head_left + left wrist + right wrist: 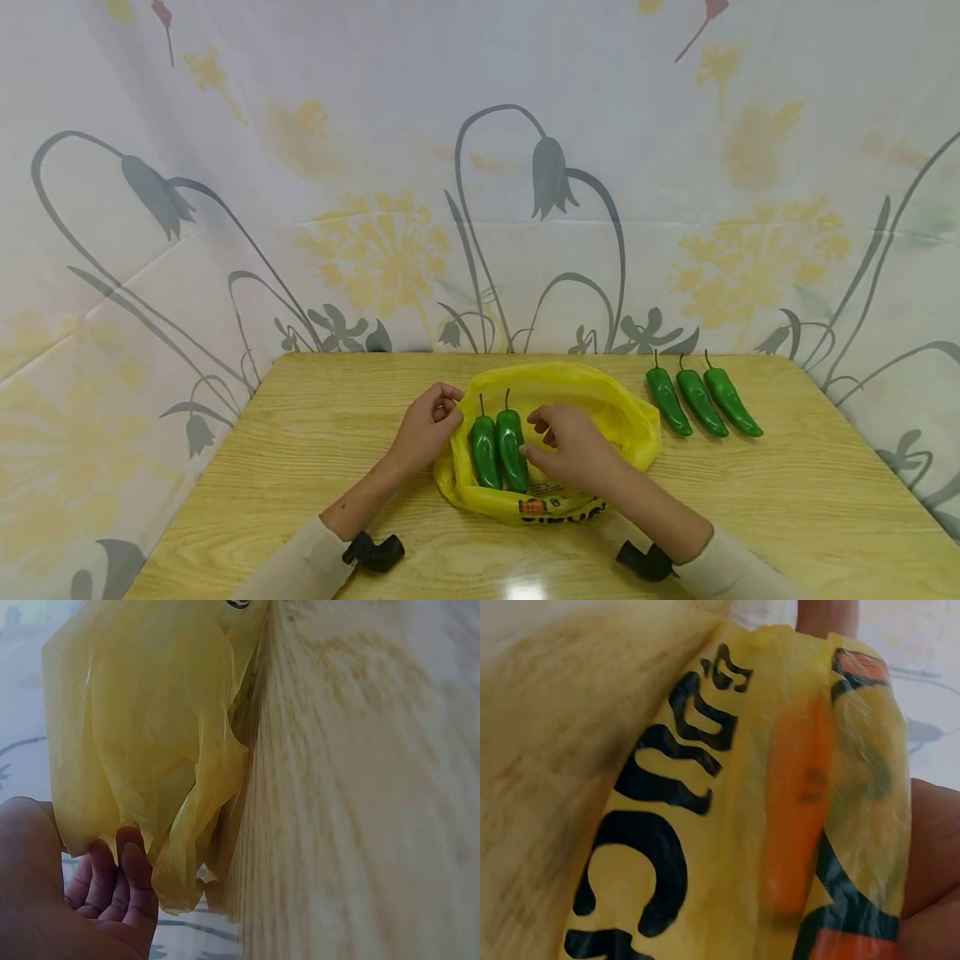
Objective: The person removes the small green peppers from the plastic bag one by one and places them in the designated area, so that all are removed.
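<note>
A yellow plastic bag (570, 375) lies on the table with its mouth spread wide, dark print on its near side. Two green peppers (484, 454) with thin stems lie side by side inside its left part. At the bag's left rim, my left hand (427, 425) pinches the plastic between thumb and curled fingers; in the left wrist view the bag hangs in folds by the fingers (139, 877). My right hand (573, 446) reaches over the bag's opening, fingers loosely bent, thumb beside the right-hand pepper (512, 450). The bag's printed side (652, 862) hides most of that hand in the right wrist view.
Three more green peppers (702, 404) lie in a row on the wooden table (300, 450), right of the bag. A flower-patterned cloth (480, 183) hangs behind the table. Black straps with mounts (375, 552) sit at both wrists.
</note>
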A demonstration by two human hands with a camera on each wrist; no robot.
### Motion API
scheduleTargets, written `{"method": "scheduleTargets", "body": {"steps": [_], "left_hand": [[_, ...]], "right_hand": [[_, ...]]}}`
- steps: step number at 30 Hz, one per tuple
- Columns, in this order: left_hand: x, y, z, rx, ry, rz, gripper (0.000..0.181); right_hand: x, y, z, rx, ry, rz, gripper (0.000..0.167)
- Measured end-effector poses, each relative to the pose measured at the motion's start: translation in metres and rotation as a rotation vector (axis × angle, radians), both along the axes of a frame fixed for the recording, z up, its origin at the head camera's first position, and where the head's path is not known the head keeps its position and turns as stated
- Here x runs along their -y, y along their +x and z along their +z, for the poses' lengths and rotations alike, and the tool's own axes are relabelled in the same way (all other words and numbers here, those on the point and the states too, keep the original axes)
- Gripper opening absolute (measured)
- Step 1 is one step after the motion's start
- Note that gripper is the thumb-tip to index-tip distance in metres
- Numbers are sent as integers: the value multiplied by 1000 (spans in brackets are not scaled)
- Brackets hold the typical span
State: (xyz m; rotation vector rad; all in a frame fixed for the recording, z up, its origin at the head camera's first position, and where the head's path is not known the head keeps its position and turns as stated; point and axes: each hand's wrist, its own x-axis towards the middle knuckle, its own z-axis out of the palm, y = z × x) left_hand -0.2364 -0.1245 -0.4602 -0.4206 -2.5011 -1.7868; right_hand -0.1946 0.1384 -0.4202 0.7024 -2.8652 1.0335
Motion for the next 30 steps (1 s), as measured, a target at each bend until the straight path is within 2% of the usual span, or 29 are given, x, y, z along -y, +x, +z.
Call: {"method": "scheduleTargets", "body": {"steps": [8, 13, 22, 30], "left_hand": [[0, -1, -1, -7, 3, -1, 20], [0, -1, -1, -6, 12, -8, 20], [0, -1, -1, -16, 4, -6, 20], [-1, 0, 0, -11, 7, -6, 20]], "right_hand": [[10, 1, -8, 66, 4, -39, 52], [15, 1, -15, 61, 22, -53, 60], [18, -2, -23, 32, 35, -29, 74], [18, -5, -26, 60, 28, -1, 79]]}}
